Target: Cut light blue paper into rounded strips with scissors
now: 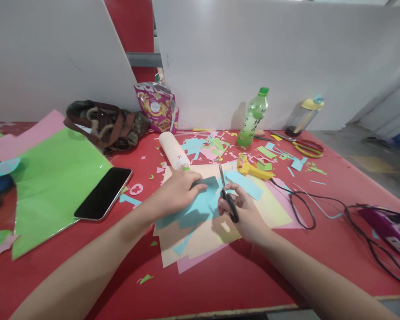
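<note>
My left hand (178, 191) pinches a light blue sheet of paper (200, 204) and holds it just above a stack of cream, yellow and pink sheets (273, 209). My right hand (245, 213) grips black-handled scissors (227, 195), blades pointing away from me, at the blue sheet's right edge. A second blue strip (245, 183) lies just beyond the scissors.
A black phone (103, 193) rests on a big green sheet (53, 178) at left. Behind are a bag (103, 122), snack packet (156, 106), white tube (173, 150), green bottle (253, 118), yellow cutter (251, 168), red-yellow scissors (306, 147) and scraps. Black cables (320, 209) lead to a purple device (390, 226).
</note>
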A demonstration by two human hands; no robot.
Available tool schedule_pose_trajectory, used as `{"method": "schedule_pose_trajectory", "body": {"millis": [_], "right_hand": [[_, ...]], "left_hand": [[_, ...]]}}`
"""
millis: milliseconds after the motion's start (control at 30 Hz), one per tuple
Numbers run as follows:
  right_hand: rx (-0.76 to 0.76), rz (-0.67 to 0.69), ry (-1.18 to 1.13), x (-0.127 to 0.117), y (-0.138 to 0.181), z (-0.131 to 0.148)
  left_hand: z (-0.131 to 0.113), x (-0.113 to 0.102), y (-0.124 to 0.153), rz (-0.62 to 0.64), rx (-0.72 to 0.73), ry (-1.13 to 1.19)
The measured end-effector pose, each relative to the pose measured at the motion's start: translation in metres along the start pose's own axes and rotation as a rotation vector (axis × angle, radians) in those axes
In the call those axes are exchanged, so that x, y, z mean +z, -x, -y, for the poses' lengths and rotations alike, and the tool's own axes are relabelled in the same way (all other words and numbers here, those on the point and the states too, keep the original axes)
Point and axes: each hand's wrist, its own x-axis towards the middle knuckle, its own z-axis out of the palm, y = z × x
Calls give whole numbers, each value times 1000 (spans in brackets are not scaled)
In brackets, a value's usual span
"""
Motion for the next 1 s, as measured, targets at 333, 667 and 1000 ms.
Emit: {"method": "schedule_pose_trajectory", "body": {"millis": [333,667,1000], "right_hand": [[139,225,-129,0,9,-1],[33,420,-97,-3,8,-4],[-28,458,-53,-4,9,-8]], "left_hand": [[7,-15,4,-159,-109,240],[1,-9,5,-179,-52,196],[-2,-6,5,-219,-39,123]]}}
